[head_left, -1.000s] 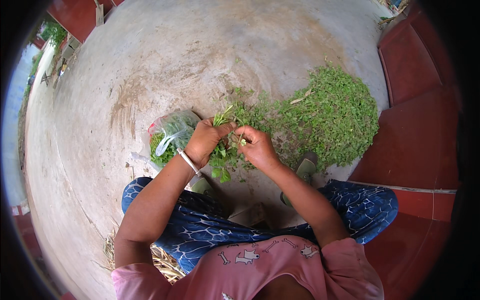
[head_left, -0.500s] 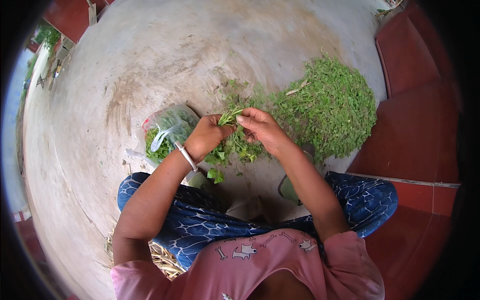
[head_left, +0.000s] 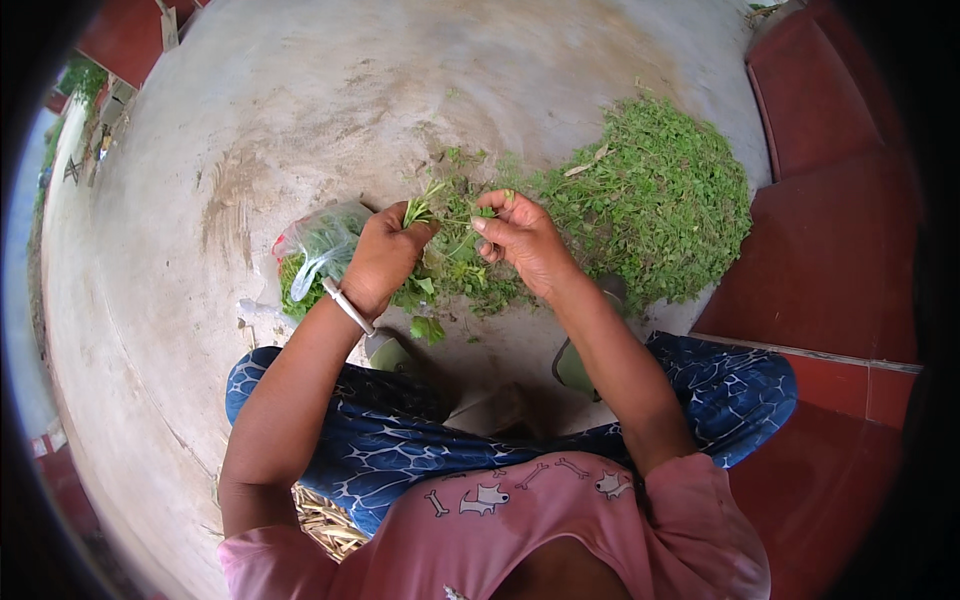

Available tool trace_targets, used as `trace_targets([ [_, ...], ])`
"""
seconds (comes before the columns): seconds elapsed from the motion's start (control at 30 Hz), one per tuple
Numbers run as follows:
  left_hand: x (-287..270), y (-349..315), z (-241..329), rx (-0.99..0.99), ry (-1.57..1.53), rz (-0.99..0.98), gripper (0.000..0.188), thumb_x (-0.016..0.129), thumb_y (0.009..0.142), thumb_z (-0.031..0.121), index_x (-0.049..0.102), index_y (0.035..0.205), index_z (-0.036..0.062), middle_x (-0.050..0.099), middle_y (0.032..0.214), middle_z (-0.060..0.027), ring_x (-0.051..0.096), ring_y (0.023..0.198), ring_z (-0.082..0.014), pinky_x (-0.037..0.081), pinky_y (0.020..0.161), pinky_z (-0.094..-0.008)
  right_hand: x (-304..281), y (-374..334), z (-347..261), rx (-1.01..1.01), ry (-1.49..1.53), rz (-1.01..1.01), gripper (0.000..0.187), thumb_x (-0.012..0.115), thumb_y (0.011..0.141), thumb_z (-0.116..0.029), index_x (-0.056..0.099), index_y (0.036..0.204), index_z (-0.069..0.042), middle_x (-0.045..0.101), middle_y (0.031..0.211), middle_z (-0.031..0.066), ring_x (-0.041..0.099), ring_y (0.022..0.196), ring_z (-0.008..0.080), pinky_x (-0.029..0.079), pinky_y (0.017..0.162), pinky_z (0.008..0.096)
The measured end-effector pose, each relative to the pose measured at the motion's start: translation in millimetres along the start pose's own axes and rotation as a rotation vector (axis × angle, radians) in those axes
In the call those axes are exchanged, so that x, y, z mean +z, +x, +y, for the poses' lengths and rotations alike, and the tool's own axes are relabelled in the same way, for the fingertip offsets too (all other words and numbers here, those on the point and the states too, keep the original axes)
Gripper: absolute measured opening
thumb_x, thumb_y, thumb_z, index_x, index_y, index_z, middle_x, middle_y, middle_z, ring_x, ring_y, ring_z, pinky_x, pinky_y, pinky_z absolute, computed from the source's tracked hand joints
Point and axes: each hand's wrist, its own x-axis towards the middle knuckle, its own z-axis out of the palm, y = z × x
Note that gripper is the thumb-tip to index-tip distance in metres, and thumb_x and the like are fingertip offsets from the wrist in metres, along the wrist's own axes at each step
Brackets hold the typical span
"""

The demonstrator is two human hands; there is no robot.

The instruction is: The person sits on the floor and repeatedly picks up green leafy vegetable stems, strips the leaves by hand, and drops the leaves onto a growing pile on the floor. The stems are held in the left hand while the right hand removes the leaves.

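My left hand [head_left: 382, 262] is closed around a small bunch of leafy green stems [head_left: 418, 211]. The pale stem ends poke up past the thumb, and leaves hang out below the fist. To its right, my right hand [head_left: 532, 246] pinches a thin green sprig [head_left: 484, 212] between thumb and fingertips. A fine stem stretches in the gap between the two hands. Right of them lies a big heap of leafy greens [head_left: 665, 200] on the concrete. A clear plastic bag [head_left: 325, 245] holding more greens stands just left of my left hand.
Loose greens [head_left: 490, 285] are scattered on the concrete floor [head_left: 330, 110] under my hands. My green shoes [head_left: 388, 352] are close below. Dark red panels [head_left: 815, 260] border the right side. Dry straw-like stalks [head_left: 328, 522] lie near my left hip.
My left hand has shifted a little left with its bunch. My right hand has come up slightly, and the gap between the hands is wider, with a sprig now in the right fingers.
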Motion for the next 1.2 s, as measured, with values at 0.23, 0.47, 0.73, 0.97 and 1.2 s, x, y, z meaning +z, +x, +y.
trace_targets([
  [0.23, -19.6, -1.4, 7.0, 0.078, -0.047, 0.047, 0.011, 0.052, 0.091, 0.014, 0.054, 0.094, 0.0046, 0.055, 0.079, 0.0013, 0.048, 0.070, -0.0073, 0.041, 0.064, -0.0211, -59.3, 25.6, 12.0, -0.011, 0.105, 0.195, 0.019, 0.059, 0.087, -0.011, 0.052, 0.104, -0.008, 0.055, 0.082, 0.0002, 0.058, 0.068, 0.0109, 0.047, 0.057, 0.0242],
  [0.47, -22.4, -2.1, 19.1, 0.138, -0.359, -0.005, 0.012, 0.049, 0.094, 0.016, 0.050, 0.094, 0.0040, 0.053, 0.072, -0.0033, 0.051, 0.063, -0.0136, 0.046, 0.063, -0.0281, -87.2, 23.6, 102.9, 0.367, -0.794, 0.028, 0.032, 0.056, 0.089, -0.020, 0.050, 0.118, -0.006, 0.059, 0.098, 0.0093, 0.062, 0.076, 0.0215, 0.050, 0.063, 0.0362],
  [0.73, -21.0, -8.8, 28.1, 0.047, -0.218, 0.151, 0.017, 0.055, 0.091, 0.021, 0.050, 0.092, 0.0054, 0.045, 0.064, 0.0006, 0.045, 0.055, -0.0093, 0.045, 0.056, -0.0261, -122.4, 28.3, 155.2, -0.132, -1.634, 0.232, 0.038, 0.058, 0.076, -0.010, 0.058, 0.114, -0.017, 0.056, 0.107, 0.0158, 0.059, 0.086, 0.0361, 0.049, 0.072, 0.0485],
  [0.97, -22.5, -7.4, 29.0, 0.094, -0.073, 0.185, 0.020, 0.065, 0.085, 0.021, 0.051, 0.085, 0.0061, 0.048, 0.060, 0.0021, 0.046, 0.049, -0.0074, 0.044, 0.051, -0.0228, -123.6, 47.1, 156.1, -0.230, -1.821, 0.086, 0.016, 0.054, 0.074, -0.005, 0.058, 0.089, -0.009, 0.056, 0.092, 0.0180, 0.061, 0.074, 0.0355, 0.049, 0.062, 0.0457],
  [1.2, -24.3, -7.6, 23.3, 0.097, -0.038, 0.149, 0.017, 0.065, 0.084, 0.019, 0.055, 0.085, 0.0058, 0.050, 0.059, 0.0021, 0.047, 0.047, -0.0069, 0.040, 0.047, -0.0215, -133.2, 53.5, 112.4, -0.014, -1.277, -0.010, 0.016, 0.063, 0.077, -0.015, 0.059, 0.089, -0.007, 0.060, 0.093, 0.0114, 0.063, 0.071, 0.0252, 0.049, 0.061, 0.0417],
])
